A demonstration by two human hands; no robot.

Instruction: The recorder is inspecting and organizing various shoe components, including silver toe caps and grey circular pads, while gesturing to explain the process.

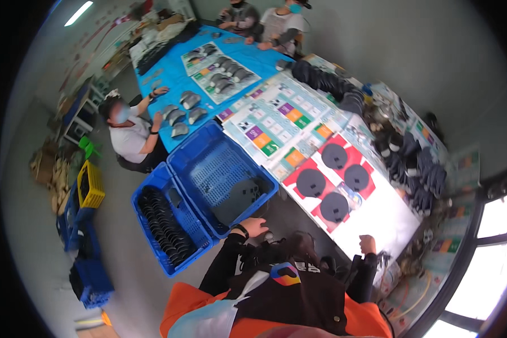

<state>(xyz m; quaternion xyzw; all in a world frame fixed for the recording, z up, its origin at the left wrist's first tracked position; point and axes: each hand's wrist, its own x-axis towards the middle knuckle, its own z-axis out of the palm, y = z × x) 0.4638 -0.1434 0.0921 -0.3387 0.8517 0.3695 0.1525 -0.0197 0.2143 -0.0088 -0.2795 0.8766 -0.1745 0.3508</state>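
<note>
My left hand is by the near right corner of a blue crate, its fingers partly stretched out and nothing seen in them. Inside that crate lie dark round pieces. Over the near edge of the table, my right hand is curled closed; what it holds, if anything, is hidden. Beyond it, several dark grey discs with small black squares lie on red sheets on the table. A second blue crate, left of the first, holds a long row of stacked dark curved pieces.
Printed sheets cover the table, with dark bundled pieces along its right side. A person handles grey curved pieces at the blue-covered table. Two more people are at its far end. A yellow crate stands left.
</note>
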